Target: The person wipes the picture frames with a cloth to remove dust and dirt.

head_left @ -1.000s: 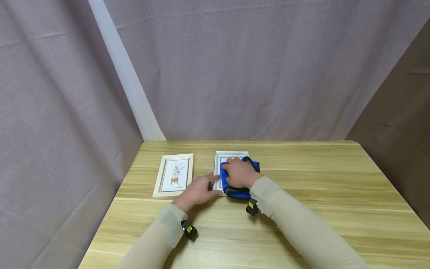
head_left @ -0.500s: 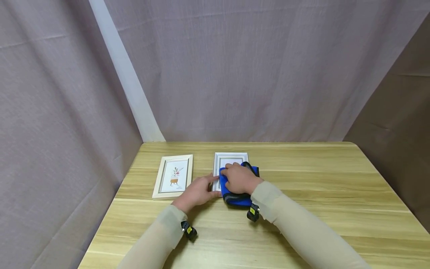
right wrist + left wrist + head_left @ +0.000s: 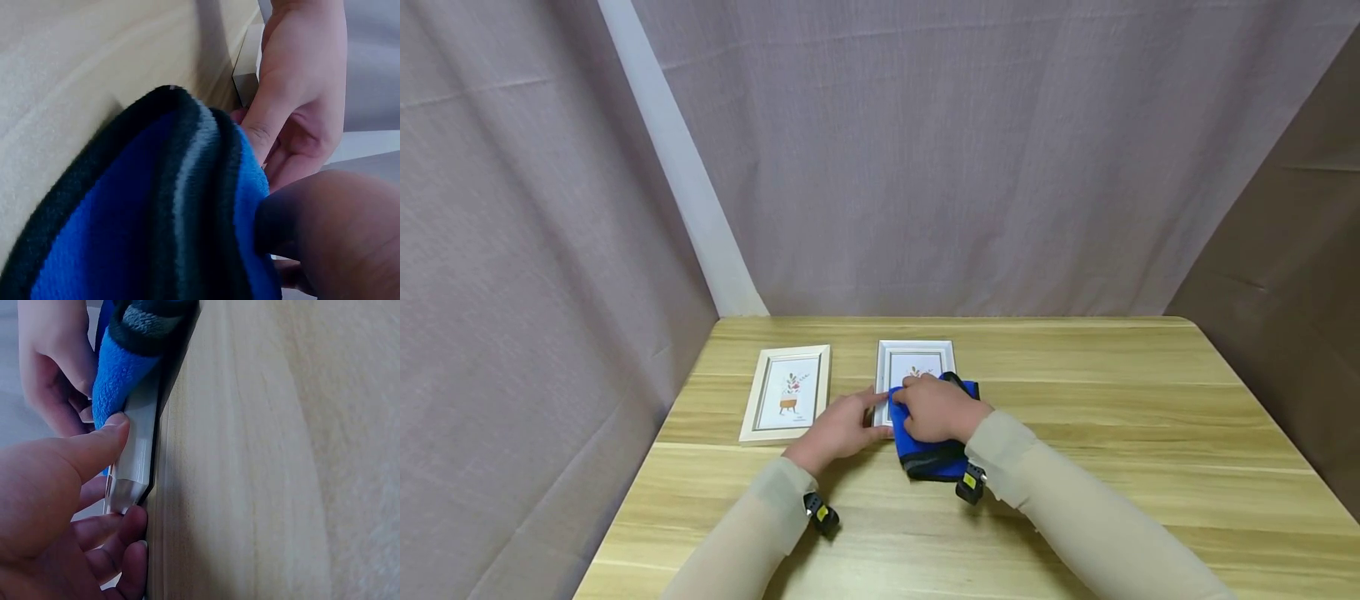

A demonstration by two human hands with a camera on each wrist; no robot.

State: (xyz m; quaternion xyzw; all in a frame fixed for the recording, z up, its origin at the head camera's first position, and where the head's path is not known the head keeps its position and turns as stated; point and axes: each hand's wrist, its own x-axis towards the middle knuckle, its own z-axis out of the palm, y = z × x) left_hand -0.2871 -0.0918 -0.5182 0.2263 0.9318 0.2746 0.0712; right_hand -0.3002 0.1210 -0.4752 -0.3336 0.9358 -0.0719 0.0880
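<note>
A silvery-white picture frame (image 3: 883, 367) lies flat on the table, its flower picture partly showing at the top. My left hand (image 3: 841, 427) grips its near left corner; in the left wrist view the thumb lies on the near edge of the frame (image 3: 140, 440) and the fingers curl by its corner. With bent fingers my right hand (image 3: 942, 408) holds a folded blue cloth (image 3: 932, 463) with black edging against the frame's lower part. The cloth (image 3: 94, 244) drapes past the near edge, hiding the frame's lower right.
To the left lies a cream picture frame (image 3: 787, 393) with a plant picture, close by my left forearm. The wooden table (image 3: 1112, 400) extends to the right and ends at the back against a grey curtain (image 3: 925, 167). Both wrists carry small black cameras.
My right hand has slid the cloth down the frame towards me, uncovering more of the picture's upper part. The left hand stays at the frame's corner.
</note>
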